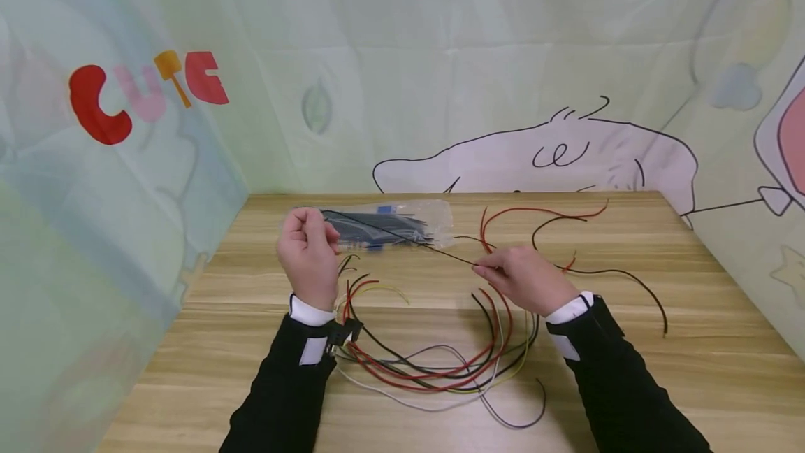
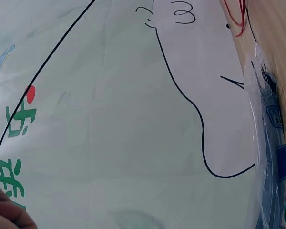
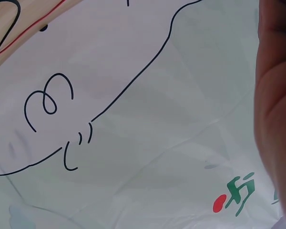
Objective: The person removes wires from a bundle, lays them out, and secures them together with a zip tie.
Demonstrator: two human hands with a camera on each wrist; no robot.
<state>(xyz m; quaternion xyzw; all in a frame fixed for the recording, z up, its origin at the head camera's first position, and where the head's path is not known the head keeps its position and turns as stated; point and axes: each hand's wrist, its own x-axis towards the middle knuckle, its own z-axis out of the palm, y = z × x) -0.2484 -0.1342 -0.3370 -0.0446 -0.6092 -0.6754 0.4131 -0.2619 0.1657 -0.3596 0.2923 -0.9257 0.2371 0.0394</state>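
Black wire [image 1: 440, 252], left fingers [image 1: 316, 226] to right fingers [image 1: 497, 261]

Your left hand [image 1: 310, 250] and right hand [image 1: 528, 275] pinch a thin black wire [image 1: 446, 253], stretched nearly straight between them and crossing, in view, a clear plastic bag [image 1: 442, 217] of dark strips [image 1: 371, 226]. On the counter [image 1: 195, 383], red, black, yellow and pale wires [image 1: 428, 390] curve loosely between your black sleeves [image 1: 283, 383]; more red and black wires [image 1: 613, 271] lie beyond and beside your right hand
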